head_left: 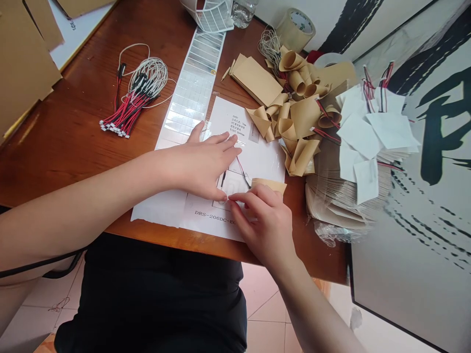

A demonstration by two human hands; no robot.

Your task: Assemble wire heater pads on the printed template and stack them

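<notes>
My left hand [202, 164] lies palm down with its fingers spread over a printed paper sheet [206, 225]. Its thumb tip nearly meets the fingertips of my right hand [267, 215], which are pinched together low on the sheet. Whatever sits in that pinch is too small to make out. Between the hands, a thin red and black wire [243, 170] rests on the sheet's printed drawing, partly hidden by my left fingers. A brown paper piece [274, 185] shows behind my right knuckles.
At the left lies a bundle of white-tipped cables [138, 93]. A strip of silvery labels [193, 81] runs back to its roll [213, 17]. Curled brown papers [303, 154], a stack of brown cards [253, 78], tape [296, 27] and a bagged stack with white packets [360, 137] crowd the right.
</notes>
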